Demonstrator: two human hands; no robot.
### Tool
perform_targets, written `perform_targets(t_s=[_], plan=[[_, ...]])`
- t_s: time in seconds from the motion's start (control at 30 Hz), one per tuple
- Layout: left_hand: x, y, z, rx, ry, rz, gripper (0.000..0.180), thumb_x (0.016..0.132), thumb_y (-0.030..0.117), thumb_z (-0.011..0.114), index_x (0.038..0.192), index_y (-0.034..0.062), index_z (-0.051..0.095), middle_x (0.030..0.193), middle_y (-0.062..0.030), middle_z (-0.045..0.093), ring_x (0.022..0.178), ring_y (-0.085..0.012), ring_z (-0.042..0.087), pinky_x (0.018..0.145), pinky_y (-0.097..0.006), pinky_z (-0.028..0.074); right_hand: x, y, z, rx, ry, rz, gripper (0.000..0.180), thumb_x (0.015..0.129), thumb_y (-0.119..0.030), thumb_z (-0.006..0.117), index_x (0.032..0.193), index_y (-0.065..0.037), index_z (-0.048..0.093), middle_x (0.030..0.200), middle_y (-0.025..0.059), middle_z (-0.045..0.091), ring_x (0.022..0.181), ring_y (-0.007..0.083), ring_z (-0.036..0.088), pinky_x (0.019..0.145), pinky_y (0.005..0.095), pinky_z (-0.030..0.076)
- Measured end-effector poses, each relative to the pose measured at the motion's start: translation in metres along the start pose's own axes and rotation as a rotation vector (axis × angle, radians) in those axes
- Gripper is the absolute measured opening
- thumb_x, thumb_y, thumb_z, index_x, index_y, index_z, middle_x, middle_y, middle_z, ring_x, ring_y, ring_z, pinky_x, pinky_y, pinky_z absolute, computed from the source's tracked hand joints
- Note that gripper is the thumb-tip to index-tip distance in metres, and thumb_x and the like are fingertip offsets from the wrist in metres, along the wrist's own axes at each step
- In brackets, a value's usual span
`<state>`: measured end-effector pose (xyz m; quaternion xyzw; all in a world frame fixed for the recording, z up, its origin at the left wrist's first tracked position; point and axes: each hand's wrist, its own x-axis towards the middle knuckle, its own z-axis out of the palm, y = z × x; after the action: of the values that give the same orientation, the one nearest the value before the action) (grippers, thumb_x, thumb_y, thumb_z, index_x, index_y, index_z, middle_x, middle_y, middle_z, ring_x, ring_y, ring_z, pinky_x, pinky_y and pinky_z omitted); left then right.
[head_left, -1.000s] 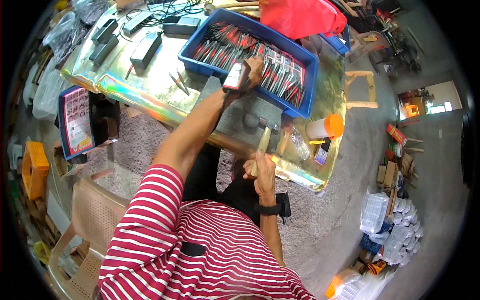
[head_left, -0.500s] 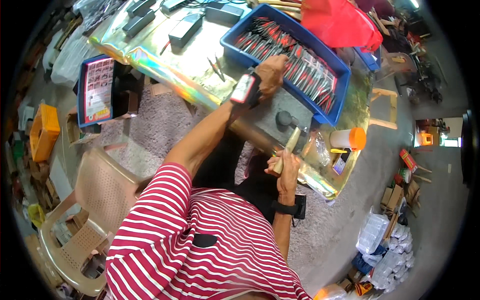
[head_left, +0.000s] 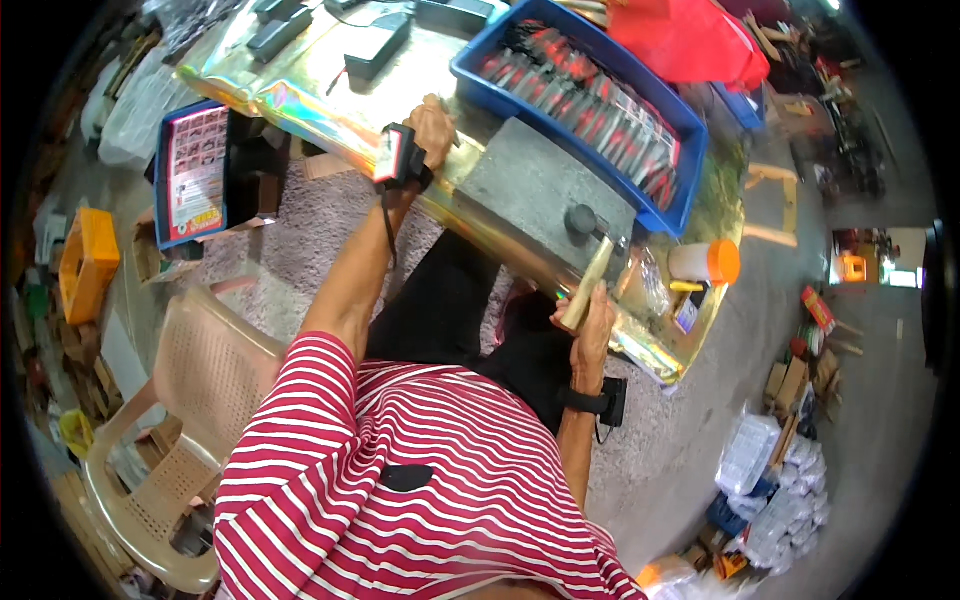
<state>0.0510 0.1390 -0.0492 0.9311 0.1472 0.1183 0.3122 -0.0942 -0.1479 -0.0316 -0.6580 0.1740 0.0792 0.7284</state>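
From my remote seat, the biggest thing I see is the worktable (head_left: pixel 330 120), covered in shiny iridescent gold foil and running diagonally across the top of the view. Below it at lower left stands a beige plastic chair (head_left: pixel 170 400). On the table's far side sits a long blue tray (head_left: pixel 690 150) packed with rows of small red-and-black items, and a red cloth (head_left: pixel 690 40) lies beyond it. In front of the tray, close to the table's near edge, lies a grey stone slab (head_left: pixel 530 185). A blue-framed printed card (head_left: pixel 192 170) leans at the table's left end, an orange crate (head_left: pixel 88 250) sits on the floor further left, and a white jar with an orange lid (head_left: pixel 705 262) stands on the table to the right.

My right hand (head_left: pixel 590 325) is wrapped fully around the pale wooden handle of a hammer (head_left: pixel 590 275), fingers closed tight. The hammer's dark head rests on or just above the slab's right end; I cannot tell whether it touches.

My left hand (head_left: pixel 432 125) lies on the foil just left of the slab, wearing a wrist-strapped device (head_left: pixel 395 158). Its fingers are curled downward, but I cannot tell whether they pinch anything.
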Motion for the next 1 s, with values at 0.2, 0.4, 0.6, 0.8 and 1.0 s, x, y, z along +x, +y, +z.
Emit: perform_targets(t_s=[0.2, 0.4, 0.6, 0.8, 1.0], plan=[[-0.013, -0.010, -0.007, 0.130, -0.044, 0.039, 0.020, 0.072, 0.015, 0.052, 0.081, -0.0013, 0.046, 0.070, -0.0231, 0.055, 0.069, -0.0367, 0.056, 0.061, -0.042, 0.042, 0.004, -0.010, -0.020, -0.133, 0.072, -0.077, 0.025, 0.083, -0.024, 0.049, 0.081, 0.000, 0.053, 0.060, 0.0042, 0.051, 0.047, 0.0078, 0.046, 0.041, 0.0187, 0.039], [-0.010, -0.008, -0.009, 0.182, -0.044, 0.057, 0.022, 0.070, 0.014, 0.052, 0.085, -0.0003, 0.045, 0.073, -0.0235, 0.056, 0.071, -0.0377, 0.055, 0.063, -0.042, 0.042, 0.030, -0.004, -0.055, -0.197, 0.295, -0.196, 0.018, 0.079, -0.014, 0.048, 0.074, 0.004, 0.051, 0.061, 0.0063, 0.052, 0.047, 0.0097, 0.049, 0.043, 0.0214, 0.046], [0.000, -0.006, 0.001, 0.184, -0.036, 0.054, 0.026, 0.068, 0.013, 0.053, 0.089, 0.0006, 0.044, 0.076, -0.0239, 0.056, 0.072, -0.0386, 0.055, 0.064, -0.042, 0.042, 0.061, 0.006, -0.076, -0.580, 0.425, -0.314, 0.011, 0.073, -0.008, 0.048, 0.069, 0.002, 0.052, 0.056, 0.0083, 0.051, 0.048, 0.0146, 0.051, 0.044, 0.0266, 0.042], [0.008, -0.010, -0.004, 0.098, 0.047, 0.015, 0.031, 0.066, 0.012, 0.053, 0.093, 0.0016, 0.042, 0.079, -0.0243, 0.057, 0.074, -0.0395, 0.055, 0.065, -0.043, 0.042, 0.098, 0.015, -0.074, -0.683, 0.484, -0.411, 0.012, 0.070, -0.012, 0.050, 0.068, -0.001, 0.055, 0.060, 0.0152, 0.055, 0.056, 0.0254, 0.054, 0.055, 0.0348, 0.042], [-0.003, -0.043, 0.006, -0.189, 0.171, -0.016, 0.039, 0.069, 0.018, 0.053, 0.098, -0.0035, 0.038, 0.068, -0.0136, 0.056, 0.054, -0.0209, 0.053, 0.054, -0.032, 0.043, 0.107, 0.011, -0.068, -0.767, 0.491, -0.459, 0.013, 0.071, -0.013, 0.049, 0.068, -0.001, 0.055, 0.062, 0.0155, 0.056, 0.060, 0.0294, 0.056, 0.057, 0.0368, 0.043]])
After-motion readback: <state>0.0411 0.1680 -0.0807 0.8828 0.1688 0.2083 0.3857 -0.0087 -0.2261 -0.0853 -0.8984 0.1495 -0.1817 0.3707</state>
